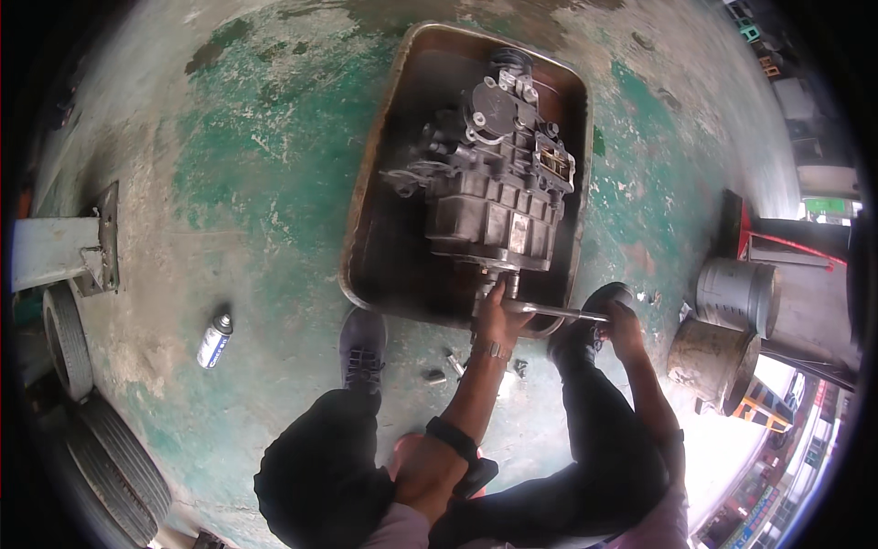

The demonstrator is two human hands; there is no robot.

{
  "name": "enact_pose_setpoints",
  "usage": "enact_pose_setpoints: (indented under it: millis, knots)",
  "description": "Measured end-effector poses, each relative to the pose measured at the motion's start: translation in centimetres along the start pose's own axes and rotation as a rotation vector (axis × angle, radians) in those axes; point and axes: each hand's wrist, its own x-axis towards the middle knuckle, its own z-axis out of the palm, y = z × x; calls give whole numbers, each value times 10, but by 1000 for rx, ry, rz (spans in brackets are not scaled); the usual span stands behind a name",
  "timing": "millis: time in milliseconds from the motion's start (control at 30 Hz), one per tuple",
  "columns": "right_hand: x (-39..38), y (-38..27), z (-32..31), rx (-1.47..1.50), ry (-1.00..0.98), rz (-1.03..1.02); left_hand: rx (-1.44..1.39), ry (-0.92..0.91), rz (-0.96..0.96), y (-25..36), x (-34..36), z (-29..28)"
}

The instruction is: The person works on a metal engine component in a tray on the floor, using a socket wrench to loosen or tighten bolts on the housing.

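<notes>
A metal gearbox housing [494, 210] lies in a large rusty tray [361, 229]. My left hand [495, 314] is closed around the head of a long steel socket wrench [544, 311] at the shaft end on the housing's near face, near the tray's front edge. My right hand [625, 325] grips the far end of the wrench's handle, out to the right beside my right shoe. The socket itself is mostly hidden by my left fingers. A few small metal sockets [455, 366] lie on the floor between my feet.
A spray can [216, 340] stands on the green floor at left, near a metal lift arm [55, 252] and stacked tyres [105, 476]. Metal buckets [736, 293] and red-edged equipment [796, 242] are at right. My shoes [364, 352] flank the tray's front.
</notes>
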Motion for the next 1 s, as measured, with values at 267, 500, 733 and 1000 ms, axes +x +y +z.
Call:
enact_pose_setpoints:
  millis: [267,500,733,1000]
  knots:
    - [-32,-68,4,75,-139,-216,-67,-13,-2,6,-11,-1]
    - [-72,-172,39,-40,-544,-610,-24,-43,-40,5,-1,-9]
    - [-60,-164,42,-27,-424,-348,-12,-75,-39,10,-8,-2]
    - [-15,-45,20,393,-64,-82,-18,-29,-22,5,-7,6]
